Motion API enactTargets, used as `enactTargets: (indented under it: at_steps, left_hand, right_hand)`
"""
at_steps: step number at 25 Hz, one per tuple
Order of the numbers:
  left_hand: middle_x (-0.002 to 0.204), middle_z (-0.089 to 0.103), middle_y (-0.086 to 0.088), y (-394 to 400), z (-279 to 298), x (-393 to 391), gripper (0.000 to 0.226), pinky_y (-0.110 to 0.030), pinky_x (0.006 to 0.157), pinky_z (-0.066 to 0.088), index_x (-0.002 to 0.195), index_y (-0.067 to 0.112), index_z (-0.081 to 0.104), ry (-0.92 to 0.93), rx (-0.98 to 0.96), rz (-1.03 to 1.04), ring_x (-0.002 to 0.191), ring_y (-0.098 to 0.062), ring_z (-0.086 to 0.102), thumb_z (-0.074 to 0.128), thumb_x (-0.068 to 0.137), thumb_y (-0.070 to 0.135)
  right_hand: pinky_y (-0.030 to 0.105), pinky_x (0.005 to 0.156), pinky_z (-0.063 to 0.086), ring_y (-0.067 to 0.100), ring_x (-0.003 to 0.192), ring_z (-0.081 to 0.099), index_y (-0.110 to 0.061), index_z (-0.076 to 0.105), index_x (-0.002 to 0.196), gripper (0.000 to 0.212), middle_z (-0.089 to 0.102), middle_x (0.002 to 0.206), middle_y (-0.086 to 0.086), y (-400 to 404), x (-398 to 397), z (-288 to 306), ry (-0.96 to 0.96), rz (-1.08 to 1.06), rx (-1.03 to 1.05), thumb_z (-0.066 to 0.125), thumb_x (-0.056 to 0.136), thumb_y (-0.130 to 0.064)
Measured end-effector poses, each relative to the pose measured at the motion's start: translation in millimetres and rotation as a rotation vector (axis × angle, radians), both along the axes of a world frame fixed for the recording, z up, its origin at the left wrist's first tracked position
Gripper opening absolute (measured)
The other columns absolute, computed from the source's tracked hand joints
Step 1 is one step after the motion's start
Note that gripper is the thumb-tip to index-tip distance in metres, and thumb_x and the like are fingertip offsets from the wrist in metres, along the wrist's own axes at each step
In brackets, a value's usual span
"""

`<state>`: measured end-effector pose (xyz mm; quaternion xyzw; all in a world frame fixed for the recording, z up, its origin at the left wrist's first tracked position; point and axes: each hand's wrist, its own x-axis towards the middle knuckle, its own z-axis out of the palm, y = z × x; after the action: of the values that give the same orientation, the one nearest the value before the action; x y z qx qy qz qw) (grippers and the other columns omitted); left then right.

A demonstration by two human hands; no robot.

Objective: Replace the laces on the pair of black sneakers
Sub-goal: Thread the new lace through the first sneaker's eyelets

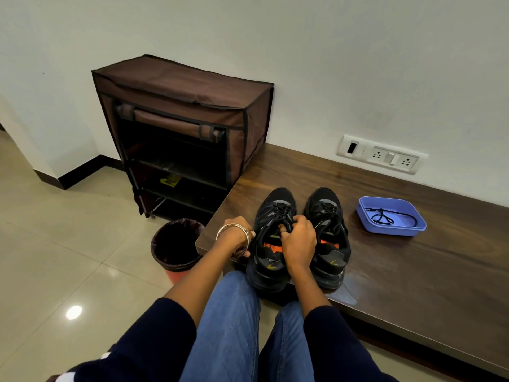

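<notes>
On table (385, 257), front edge: two sneakers (327, 238), toes to wall, both laced. Right hand (298, 239) pinches left shoe's lace (279, 213) at the tongue; left hand (238, 238) curls against its side. Advice: undo knot first, then loosen rows evenly. Spare lace in tray (391, 216), right.

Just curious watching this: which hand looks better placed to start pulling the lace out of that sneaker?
The right hand: its fingers already pinch the laces of the left sneaker. The left hand only steadies its side.
</notes>
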<state>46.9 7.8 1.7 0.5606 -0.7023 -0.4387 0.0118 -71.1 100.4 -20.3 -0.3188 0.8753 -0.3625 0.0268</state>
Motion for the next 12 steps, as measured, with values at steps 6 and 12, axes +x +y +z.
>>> enactTargets:
  at_steps: [6,12]
  left_hand:
    - [0.09,0.071,-0.001,-6,5,4,0.011,-0.041,0.089,0.053,0.075,0.026,0.076,-0.142,-0.255,-0.148,0.096,-0.028,0.063,0.071,0.079,0.035]
    - [0.061,0.068,0.007,-16,35,10,0.036,-0.042,0.095,0.044,0.048,0.018,0.059,0.076,-0.208,0.031,0.084,-0.018,0.063,0.06,0.076,0.04]
  right_hand:
    - [0.036,0.089,0.046,0.026,0.113,0.054,-0.008,0.056,0.123,0.04,0.058,0.118,0.008,1,1,1,0.025,0.003,0.013,0.068,0.088,-0.023]
    - [0.036,0.091,0.046,0.027,0.116,0.051,-0.008,0.053,0.124,0.043,0.054,0.124,0.009,1,-1,7,0.029,0.066,0.103,0.069,0.088,-0.024]
